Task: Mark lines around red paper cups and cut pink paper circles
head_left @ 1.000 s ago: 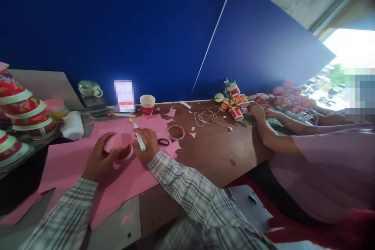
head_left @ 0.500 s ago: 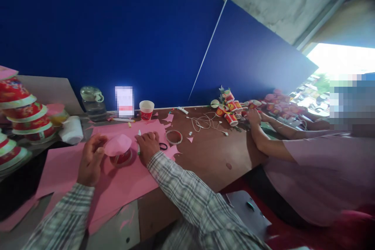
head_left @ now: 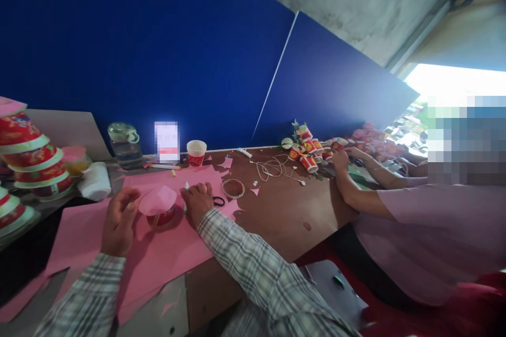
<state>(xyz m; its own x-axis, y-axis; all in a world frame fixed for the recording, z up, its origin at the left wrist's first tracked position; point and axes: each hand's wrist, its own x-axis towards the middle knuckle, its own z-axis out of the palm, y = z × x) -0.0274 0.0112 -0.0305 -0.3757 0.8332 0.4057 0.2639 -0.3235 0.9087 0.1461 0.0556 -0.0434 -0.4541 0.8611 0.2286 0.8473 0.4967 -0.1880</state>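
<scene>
A small red paper cup (head_left: 161, 217) stands on a large pink paper sheet (head_left: 174, 250), capped with a round pink paper piece (head_left: 157, 200). My left hand (head_left: 118, 219) is just left of the cup, fingers loosely curled and apart, holding nothing. My right hand (head_left: 198, 202) rests on the sheet to the cup's right, closed around a white marker with a green cap (head_left: 186, 189). Black scissors (head_left: 217, 201) lie right beside that hand.
Stacks of red paper bowls (head_left: 31, 158) stand at the left, with a paper roll (head_left: 95, 181) and a glass jar (head_left: 124, 143) behind. A tape ring (head_left: 233, 188), a red cup (head_left: 196, 153), white earphones (head_left: 272, 167) lie on the brown table (head_left: 292, 205). A person in a lilac shirt (head_left: 435, 237) works on red cups (head_left: 308, 150) at right.
My left hand has let go of the cup and drawn back to the left. My right hand has lowered flat onto the pink sheet with the marker.
</scene>
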